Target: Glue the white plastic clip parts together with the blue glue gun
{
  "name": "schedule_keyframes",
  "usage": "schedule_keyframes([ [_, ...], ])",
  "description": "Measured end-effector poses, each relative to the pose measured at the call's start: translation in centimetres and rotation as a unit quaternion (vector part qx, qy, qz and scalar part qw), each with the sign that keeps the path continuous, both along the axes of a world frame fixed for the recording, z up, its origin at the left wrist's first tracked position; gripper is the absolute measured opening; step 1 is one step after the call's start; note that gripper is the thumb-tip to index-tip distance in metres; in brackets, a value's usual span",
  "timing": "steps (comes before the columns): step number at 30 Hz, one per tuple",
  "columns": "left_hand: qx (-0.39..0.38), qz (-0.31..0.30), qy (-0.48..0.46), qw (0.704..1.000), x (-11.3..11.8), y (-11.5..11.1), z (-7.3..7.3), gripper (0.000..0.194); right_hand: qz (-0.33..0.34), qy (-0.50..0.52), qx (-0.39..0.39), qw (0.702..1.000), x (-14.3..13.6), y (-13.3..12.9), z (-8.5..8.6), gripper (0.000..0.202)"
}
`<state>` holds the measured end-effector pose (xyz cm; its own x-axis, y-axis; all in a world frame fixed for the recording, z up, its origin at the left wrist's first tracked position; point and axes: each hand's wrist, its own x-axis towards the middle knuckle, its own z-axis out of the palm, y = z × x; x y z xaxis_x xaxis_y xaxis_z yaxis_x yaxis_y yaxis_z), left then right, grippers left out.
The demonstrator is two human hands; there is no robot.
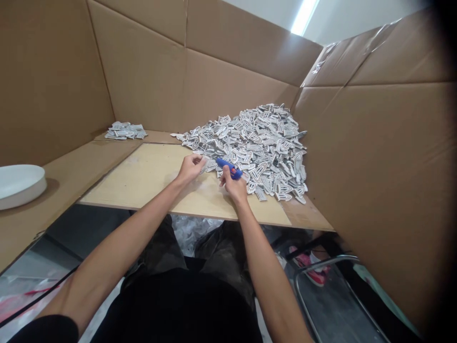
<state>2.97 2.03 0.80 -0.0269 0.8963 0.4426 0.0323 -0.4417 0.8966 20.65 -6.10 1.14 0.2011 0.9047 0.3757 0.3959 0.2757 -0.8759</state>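
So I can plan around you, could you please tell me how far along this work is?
Probably early, though finished pieces cannot be told apart: the small heap of flat grey-white slotted pieces at left may be done. The left hand pinches what seems a pale piece; the right hand grips a blue tool with a red part. The larger heap of similar pieces at right may remain.

The tabletop [121,176] — a pale board over brown cardboard — bears a large heap of grey-white slotted pieces [257,143] on its right, a small pile [125,130] at its far left, and a white round dish [21,183] — near left.
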Motion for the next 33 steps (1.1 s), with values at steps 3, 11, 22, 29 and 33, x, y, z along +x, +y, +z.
schedule_keyframes([
  [3, -0.020, -0.020, -0.009, 1.000, -0.03, -0.23, 0.36, 0.019, 0.005, -0.019, -0.003, 1.000, 0.03, 0.11, -0.13, 0.071],
  [11, -0.014, -0.050, -0.007, 0.999, 0.01, -0.74, 0.33, 0.019, 0.015, -0.026, -0.002, 1.000, 0.10, 0.46, -0.49, 0.069],
  [22, -0.003, -0.030, 0.005, 1.000, 0.21, -0.96, 0.11, 0.017, -0.005, -0.076, 0.010, 0.997, 0.36, 0.60, -0.62, 0.068],
  [29, -0.002, -0.024, 0.004, 1.000, 0.15, -0.80, -0.14, 0.017, -0.022, -0.095, 0.019, 0.995, 0.10, 0.30, -0.10, 0.061],
  [33, 0.000, -0.025, 0.005, 1.000, 0.19, -0.69, -0.17, 0.018, -0.029, -0.107, 0.026, 0.994, 0.16, 0.49, -0.18, 0.059],
])
